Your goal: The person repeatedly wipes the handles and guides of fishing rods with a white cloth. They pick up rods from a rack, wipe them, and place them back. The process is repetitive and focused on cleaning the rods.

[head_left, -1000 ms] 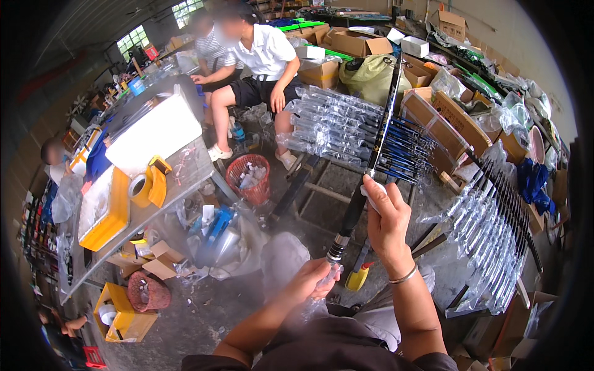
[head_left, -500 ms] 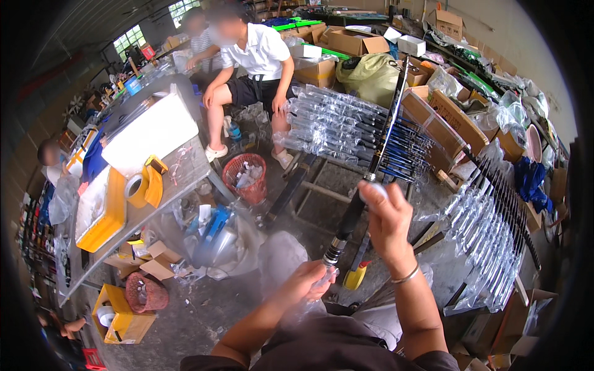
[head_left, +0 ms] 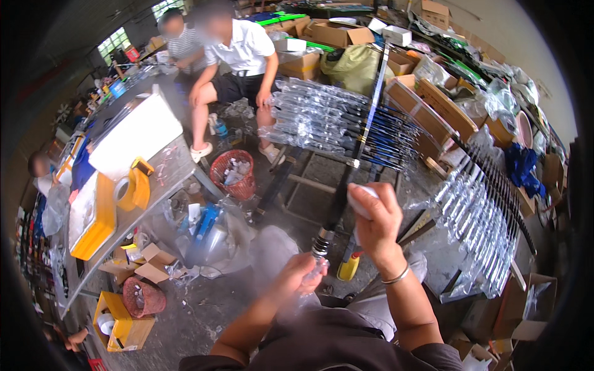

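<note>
A long black fishing rod (head_left: 338, 207) slants up and away from my body. Around its butt end, below the silver rings, my left hand (head_left: 299, 273) is closed; clear plastic shows at those fingers. My right hand (head_left: 380, 222) is closed on a white wad (head_left: 364, 202), which looks like cloth or paper. The wad is just right of the rod's dark grip; I cannot tell whether they touch. Beyond the hands, several plastic-wrapped rods (head_left: 309, 117) lie side by side on a low frame, the upper part of the held rod crossing over them.
More wrapped rods (head_left: 479, 229) lean at the right. A person in a white shirt (head_left: 244, 52) sits ahead. A red basket (head_left: 233, 176) of scraps stands left of centre, near a table (head_left: 179, 170) with a white box and tape rolls. A yellow-handled tool (head_left: 348, 267) is near my legs.
The view has shifted, moving the surroundings leftward. My right hand with the white wad is lower along the rod, nearer the grip. My left hand keeps its hold on the butt.
</note>
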The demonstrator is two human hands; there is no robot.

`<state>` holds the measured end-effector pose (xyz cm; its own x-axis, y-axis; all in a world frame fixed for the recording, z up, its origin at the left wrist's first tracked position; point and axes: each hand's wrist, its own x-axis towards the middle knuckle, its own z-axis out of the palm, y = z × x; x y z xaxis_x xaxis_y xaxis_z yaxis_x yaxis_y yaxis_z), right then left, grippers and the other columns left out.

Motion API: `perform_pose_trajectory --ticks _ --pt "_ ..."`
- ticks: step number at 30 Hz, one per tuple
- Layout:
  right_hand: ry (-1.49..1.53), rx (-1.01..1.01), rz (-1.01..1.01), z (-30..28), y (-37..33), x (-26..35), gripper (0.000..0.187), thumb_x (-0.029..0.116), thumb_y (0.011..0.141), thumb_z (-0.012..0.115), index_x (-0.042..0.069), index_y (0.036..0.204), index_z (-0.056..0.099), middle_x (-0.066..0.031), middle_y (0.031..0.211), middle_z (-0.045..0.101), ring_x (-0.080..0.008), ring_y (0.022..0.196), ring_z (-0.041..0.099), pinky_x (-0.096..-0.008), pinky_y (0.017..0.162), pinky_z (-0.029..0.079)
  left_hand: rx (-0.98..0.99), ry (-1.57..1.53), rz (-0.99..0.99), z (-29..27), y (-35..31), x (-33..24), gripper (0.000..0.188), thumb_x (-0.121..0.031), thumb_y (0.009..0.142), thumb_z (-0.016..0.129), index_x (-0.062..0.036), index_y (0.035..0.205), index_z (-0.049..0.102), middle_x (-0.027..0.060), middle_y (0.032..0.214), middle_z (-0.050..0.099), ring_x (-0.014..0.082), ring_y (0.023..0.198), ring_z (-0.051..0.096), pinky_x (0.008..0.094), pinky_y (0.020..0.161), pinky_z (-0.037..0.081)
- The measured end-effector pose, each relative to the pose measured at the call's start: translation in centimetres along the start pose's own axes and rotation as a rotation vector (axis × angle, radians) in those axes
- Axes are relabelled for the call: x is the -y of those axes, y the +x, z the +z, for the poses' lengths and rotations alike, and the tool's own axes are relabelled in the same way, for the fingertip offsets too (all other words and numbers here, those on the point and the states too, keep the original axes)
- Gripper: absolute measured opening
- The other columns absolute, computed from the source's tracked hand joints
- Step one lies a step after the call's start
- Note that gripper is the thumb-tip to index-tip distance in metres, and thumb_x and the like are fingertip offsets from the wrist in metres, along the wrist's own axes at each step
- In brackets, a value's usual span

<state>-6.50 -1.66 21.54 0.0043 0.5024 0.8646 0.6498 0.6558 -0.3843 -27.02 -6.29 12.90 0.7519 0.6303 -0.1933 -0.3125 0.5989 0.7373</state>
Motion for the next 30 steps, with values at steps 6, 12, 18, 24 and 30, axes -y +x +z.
perform_pose_trajectory --ticks 6,12,18,24,30 --pt "0.127 0.108 0.053 0.3 -1.2 0.2 0.031 -0.009 0.067 0.069 0.003 0.094 0.060 -0.0107 0.082 0.058 -0.0276 0.066 0.061 -0.0323 0.055 0.049 0.034 -0.044 0.020 -0.5 0.0 0.2 0.042 -0.045 0.097 0.045 -0.0033 0.096 0.051 -0.0020 0.058 0.042 0.0055 0.042 0.032 0.0227 0.042 0.026" --pt "0.129 0.041 0.073 0.7 -0.1 0.0 0.022 -0.009 0.071 0.069 0.000 0.089 0.060 -0.0110 0.078 0.057 -0.0251 0.066 0.058 -0.0297 0.056 0.046 -0.022 0.030 0.021 0.5 -0.3 0.2 0.050 -0.051 0.093 0.048 -0.0007 0.094 0.051 -0.0037 0.052 0.035 0.0051 0.038 0.030 0.0225 0.037 0.027" --pt "0.096 -0.056 0.075 0.2 1.8 -0.8 0.021 -0.008 0.072 0.068 0.001 0.089 0.060 -0.0113 0.079 0.057 -0.0274 0.067 0.060 -0.0320 0.057 0.048 -0.001 0.027 -0.008 0.8 -0.6 0.2 0.039 -0.042 0.097 0.045 -0.0031 0.095 0.051 -0.0026 0.057 0.041 0.0062 0.042 0.033 0.0232 0.042 0.027" --pt "0.183 0.013 0.030 0.5 -0.1 0.0 0.025 -0.012 0.067 0.068 0.001 0.086 0.058 -0.0125 0.077 0.056 -0.0282 0.066 0.057 -0.0329 0.058 0.046 0.054 -0.004 0.013 -0.3 -0.7 0.8 0.047 -0.049 0.092 0.052 -0.0016 0.096 0.054 -0.0037 0.054 0.037 0.0044 0.040 0.031 0.0214 0.038 0.025" --pt "0.029 -0.018 0.169 0.0 0.0 -0.8 0.018 -0.011 0.072 0.064 0.000 0.084 0.056 -0.0098 0.073 0.053 -0.0220 0.066 0.052 -0.0290 0.062 0.042 0.180 -0.011 0.015 -0.4 0.8 1.4 0.045 -0.050 0.096 0.043 -0.0058 0.093 0.050 -0.0049 0.052 0.033 0.0029 0.037 0.026 0.0208 0.034 0.021"
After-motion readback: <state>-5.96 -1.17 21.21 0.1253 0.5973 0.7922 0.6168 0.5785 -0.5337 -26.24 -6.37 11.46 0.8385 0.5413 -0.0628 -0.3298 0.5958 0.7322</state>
